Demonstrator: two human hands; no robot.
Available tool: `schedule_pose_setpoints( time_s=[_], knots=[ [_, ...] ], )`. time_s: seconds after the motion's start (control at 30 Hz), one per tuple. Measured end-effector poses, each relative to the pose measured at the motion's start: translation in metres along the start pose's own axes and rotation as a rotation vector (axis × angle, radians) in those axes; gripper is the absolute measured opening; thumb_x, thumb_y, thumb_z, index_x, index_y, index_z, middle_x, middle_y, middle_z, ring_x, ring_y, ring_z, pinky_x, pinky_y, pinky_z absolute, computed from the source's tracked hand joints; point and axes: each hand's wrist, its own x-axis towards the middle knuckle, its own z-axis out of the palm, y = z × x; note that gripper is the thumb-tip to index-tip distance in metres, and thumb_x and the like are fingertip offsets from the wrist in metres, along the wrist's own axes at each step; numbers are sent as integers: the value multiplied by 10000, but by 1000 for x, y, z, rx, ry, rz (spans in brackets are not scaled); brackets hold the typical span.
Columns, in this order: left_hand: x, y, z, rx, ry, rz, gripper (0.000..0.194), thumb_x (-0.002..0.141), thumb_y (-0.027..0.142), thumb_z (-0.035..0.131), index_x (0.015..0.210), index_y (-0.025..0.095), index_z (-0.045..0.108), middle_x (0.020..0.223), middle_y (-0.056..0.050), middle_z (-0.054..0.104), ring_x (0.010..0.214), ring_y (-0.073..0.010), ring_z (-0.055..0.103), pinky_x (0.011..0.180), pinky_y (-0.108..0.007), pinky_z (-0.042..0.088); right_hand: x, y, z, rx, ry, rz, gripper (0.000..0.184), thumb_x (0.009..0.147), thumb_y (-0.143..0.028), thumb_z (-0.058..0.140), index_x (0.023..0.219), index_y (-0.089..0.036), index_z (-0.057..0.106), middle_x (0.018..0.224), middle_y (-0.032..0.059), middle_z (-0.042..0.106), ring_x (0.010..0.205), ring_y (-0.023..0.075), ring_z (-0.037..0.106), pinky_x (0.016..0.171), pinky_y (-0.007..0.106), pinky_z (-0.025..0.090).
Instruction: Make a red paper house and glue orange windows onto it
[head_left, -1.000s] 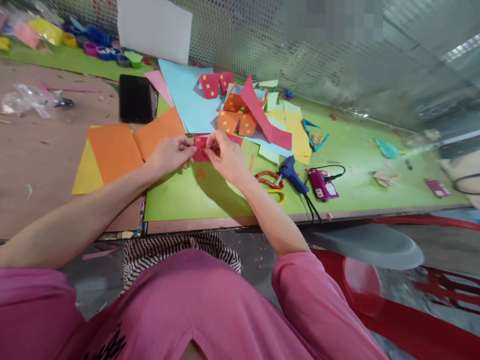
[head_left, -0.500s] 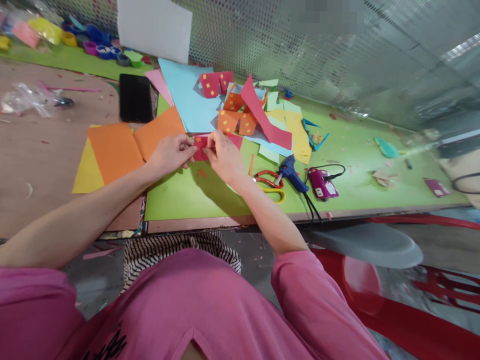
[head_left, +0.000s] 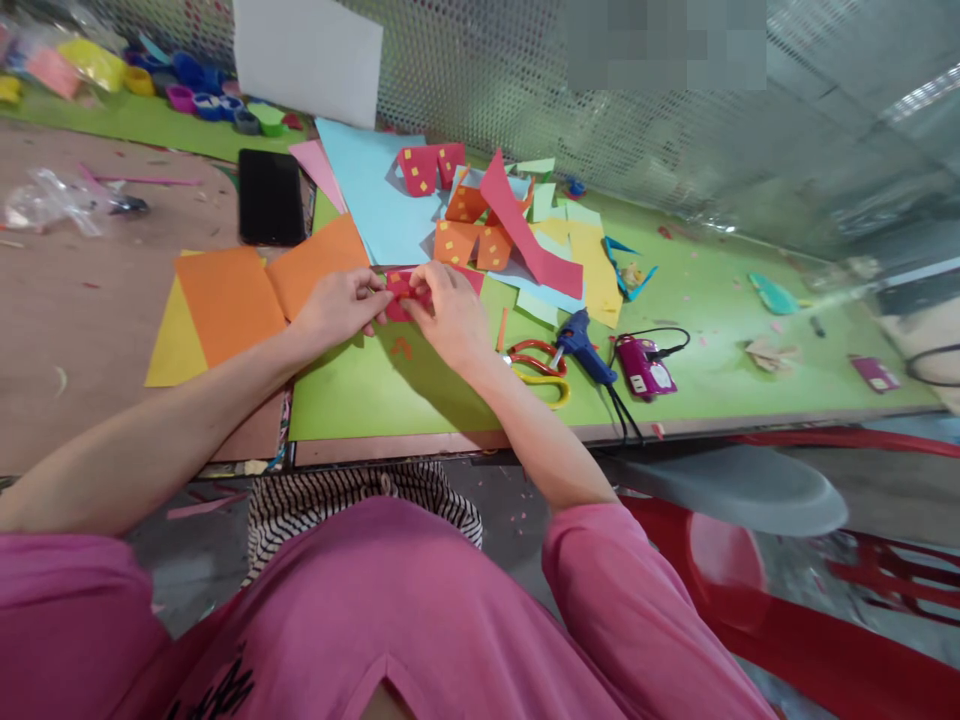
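Note:
Both my hands meet over a small red paper piece on the green sheet. My left hand pinches its left edge with thumb and fingers closed on it. My right hand has its fingertips curled and pressed onto the piece's right part; whether a tiny scrap is between them is too small to tell. Just beyond lie folded orange and red paper pieces with small yellow squares stuck on them.
Orange sheets over a yellow one lie left of my hands. Red-and-yellow scissors, a blue glue gun and a magenta charger lie to the right. A black phone, a light blue sheet and tape rolls sit farther back.
My right hand's fingertips have shifted slightly left and pressed down onto the red piece. My left hand has kept its hold.

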Motion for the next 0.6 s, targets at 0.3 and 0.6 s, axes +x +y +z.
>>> schedule_pose_setpoints(
  time_s=[0.3, 0.6],
  knots=[
    [2, -1, -1, -40, 1, -29, 88, 934, 240, 613, 858, 196, 610, 713, -10, 738, 508, -95, 604, 444, -188, 390, -14, 23, 1, -147, 35, -208, 409, 1058, -233, 386, 1316, -274, 700, 1098, 114, 634, 1081, 266, 576, 900, 408, 494],
    [0, 3, 0, -40, 19, -51, 84, 934, 202, 608, 853, 185, 628, 679, -7, 720, 485, -94, 584, 425, -192, 371, -13, 21, 5, -250, -43, -239, 463, 1002, -148, 410, 1388, -208, 659, 1134, 137, 634, 1058, 276, 540, 870, 422, 509]
  ],
)
